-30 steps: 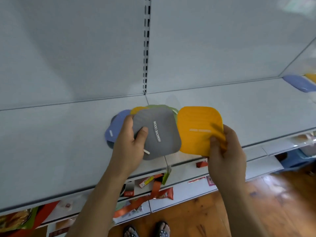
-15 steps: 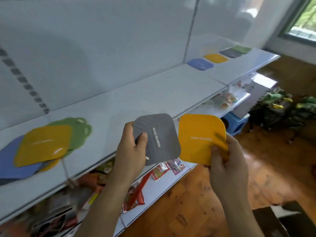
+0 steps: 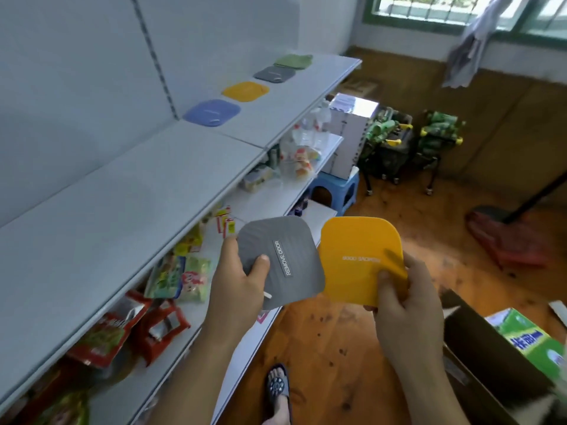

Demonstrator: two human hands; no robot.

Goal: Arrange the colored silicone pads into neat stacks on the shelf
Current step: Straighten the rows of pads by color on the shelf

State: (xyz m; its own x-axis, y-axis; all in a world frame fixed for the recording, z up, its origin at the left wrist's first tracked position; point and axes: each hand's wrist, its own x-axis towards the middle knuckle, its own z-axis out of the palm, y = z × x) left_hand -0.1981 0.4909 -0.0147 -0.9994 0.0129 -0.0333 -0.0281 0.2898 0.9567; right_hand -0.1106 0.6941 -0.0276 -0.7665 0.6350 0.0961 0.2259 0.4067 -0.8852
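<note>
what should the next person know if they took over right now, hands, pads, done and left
Left hand holds a grey pad; right hand holds a yellow pad, both in the air in front of the shelf.
Done: blue, yellow, grey and green pads lie in a row at the far end of the shelf.
Left: set each held pad on its matching colour.

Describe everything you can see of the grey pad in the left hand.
The grey pad is a flat, rounded square with fine ribs that looks like matte silicone. A strip on it reads "REMOVE ODOR". The left hand pinches its left edge, thumb on top, holding it in the air below the shelf. Its right edge overlaps the yellow pad.
</note>
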